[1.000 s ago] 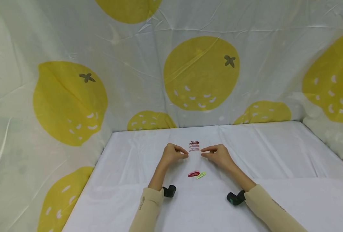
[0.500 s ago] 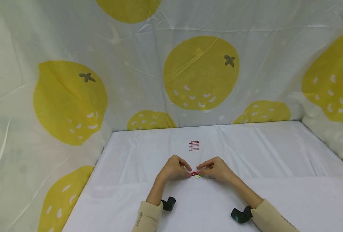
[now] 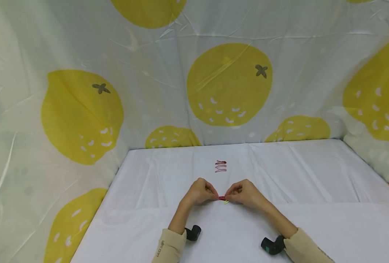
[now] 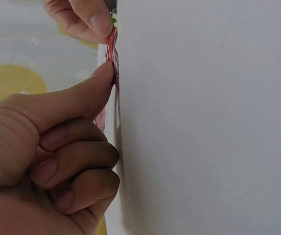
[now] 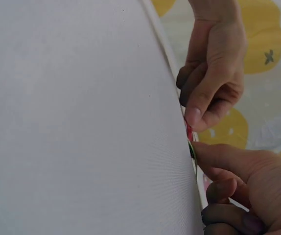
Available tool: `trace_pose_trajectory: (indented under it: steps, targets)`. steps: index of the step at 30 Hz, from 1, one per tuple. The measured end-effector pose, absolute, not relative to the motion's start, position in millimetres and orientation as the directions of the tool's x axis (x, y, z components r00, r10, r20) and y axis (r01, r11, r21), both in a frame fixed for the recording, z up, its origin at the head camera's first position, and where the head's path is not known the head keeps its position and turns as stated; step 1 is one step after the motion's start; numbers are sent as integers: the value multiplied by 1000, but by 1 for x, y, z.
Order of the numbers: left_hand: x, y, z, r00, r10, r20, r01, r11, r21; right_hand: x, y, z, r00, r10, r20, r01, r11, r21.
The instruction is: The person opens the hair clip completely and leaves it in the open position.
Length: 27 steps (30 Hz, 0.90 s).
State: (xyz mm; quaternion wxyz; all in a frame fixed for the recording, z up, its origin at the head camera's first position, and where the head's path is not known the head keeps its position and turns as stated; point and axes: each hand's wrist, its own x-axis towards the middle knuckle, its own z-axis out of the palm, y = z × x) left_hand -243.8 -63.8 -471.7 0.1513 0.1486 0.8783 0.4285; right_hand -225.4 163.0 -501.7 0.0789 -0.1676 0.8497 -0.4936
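Observation:
A red snap hair clip (image 3: pixel 222 198) lies near the middle of the white table, pinched at its left end by my left hand (image 3: pixel 201 191). At its other end, the thumb and fingertips of my right hand (image 3: pixel 245 192) pinch it too. The left wrist view shows the red clip (image 4: pixel 112 49) stretched between both thumbs, close to the cloth. Just by the right fingertips sits a yellow-green hair clip (image 3: pixel 226 202), partly hidden by that hand. Whether the right fingers touch this green clip (image 5: pixel 195 152) cannot be told from the right wrist view.
Farther back, three hair clips form a column: a dark red clip (image 3: pixel 220 162) at the top, with a pink clip (image 3: pixel 220 166) and another pinkish clip (image 3: pixel 220 170) below. A lemon-print curtain (image 3: pixel 168 87) hangs behind the white-covered table (image 3: pixel 299 171).
Both hands have come back from beside the clip column toward the person and closed their fingertips on the red clip. The pink clip beside it is now out of sight.

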Motion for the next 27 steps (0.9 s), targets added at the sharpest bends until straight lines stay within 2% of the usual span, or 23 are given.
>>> trace_pose_trajectory:
  steps: [14,21,27]
  targets:
    - [-245,-69,-469,-894,430,-128,136,531,836,-227,171,-498,-910,-416,1,-187,407,-894]
    - [-249,-72,-472,-917,380,-122,84,483,872,-229,174,-500,-914,-402,48,-216,385,-897]
    - [-251,-69,-475,-933,354,-71,103,449,887,-231,172,-500,-927,-370,58,-191,333,-923]
